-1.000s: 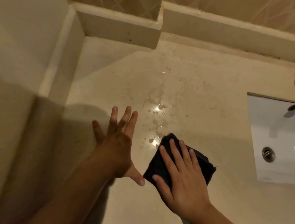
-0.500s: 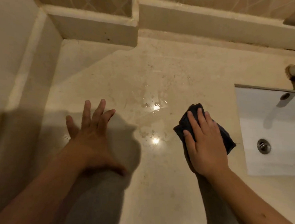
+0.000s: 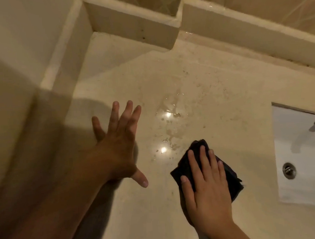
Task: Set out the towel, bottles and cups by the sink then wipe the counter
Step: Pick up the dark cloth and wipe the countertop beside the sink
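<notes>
Over on the left of the frame our left hand (image 3: 118, 148) is spread wide open, fingers fanned toward the upper right, palm down over the desk (image 3: 214, 84) with nothing in it; we can't tell if it's actually touching the surface. Mid-frame there's a patch of water (image 3: 169, 122) on the pale cream stone, with two bright glints of light in it and some speckly marks around. Just right of that, lower middle, our right hand (image 3: 208, 187) lies flat, fingers straight and close together, pressing the dark cloth (image 3: 227, 172) onto the desk. The cloth is folded up, its long axis running from the upper left near the wet patch down to the lower right, with one corner poking toward the water. No labels or writing we can read anywhere. At the right edge sits the white sink (image 3: 303, 167) set into the desk, with a metal drain (image 3: 289, 170). A raised ledge (image 3: 230, 25) runs along the top, tan tile above it.
</notes>
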`<state>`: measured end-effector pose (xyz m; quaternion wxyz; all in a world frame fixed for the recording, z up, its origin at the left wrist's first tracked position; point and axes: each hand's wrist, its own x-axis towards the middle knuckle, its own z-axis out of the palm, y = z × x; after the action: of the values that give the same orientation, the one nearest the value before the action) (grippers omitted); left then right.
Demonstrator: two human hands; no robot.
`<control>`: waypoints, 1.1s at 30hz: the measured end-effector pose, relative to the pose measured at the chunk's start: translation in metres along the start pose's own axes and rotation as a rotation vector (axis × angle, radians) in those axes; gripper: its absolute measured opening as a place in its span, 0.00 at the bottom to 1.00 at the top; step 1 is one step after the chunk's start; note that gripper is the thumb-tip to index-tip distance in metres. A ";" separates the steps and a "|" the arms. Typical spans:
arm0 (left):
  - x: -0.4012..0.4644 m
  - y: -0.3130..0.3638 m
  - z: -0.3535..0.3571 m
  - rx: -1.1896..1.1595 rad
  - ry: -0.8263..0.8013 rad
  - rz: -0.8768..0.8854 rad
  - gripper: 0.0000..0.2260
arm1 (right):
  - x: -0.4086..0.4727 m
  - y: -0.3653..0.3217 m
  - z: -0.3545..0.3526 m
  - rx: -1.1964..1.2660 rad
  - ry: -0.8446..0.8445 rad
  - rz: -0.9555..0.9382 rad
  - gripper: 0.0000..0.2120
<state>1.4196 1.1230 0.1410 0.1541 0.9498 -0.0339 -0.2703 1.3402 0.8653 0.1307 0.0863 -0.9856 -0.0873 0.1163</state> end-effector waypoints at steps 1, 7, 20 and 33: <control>0.000 -0.001 0.001 -0.006 0.013 -0.004 0.81 | 0.010 -0.015 0.001 -0.006 -0.005 -0.045 0.28; -0.002 -0.005 0.003 -0.102 0.050 0.015 0.81 | 0.091 -0.082 0.003 -0.033 0.014 -0.284 0.27; 0.003 0.013 -0.008 0.024 -0.093 -0.132 0.81 | 0.148 0.038 -0.038 0.034 0.085 0.000 0.29; 0.008 0.012 -0.005 0.054 -0.140 -0.122 0.81 | 0.049 0.056 -0.021 0.009 0.079 0.221 0.30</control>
<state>1.4293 1.1116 0.1447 0.1091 0.9326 0.0060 -0.3441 1.4007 0.8174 0.1293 0.0808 -0.9926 0.0256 0.0868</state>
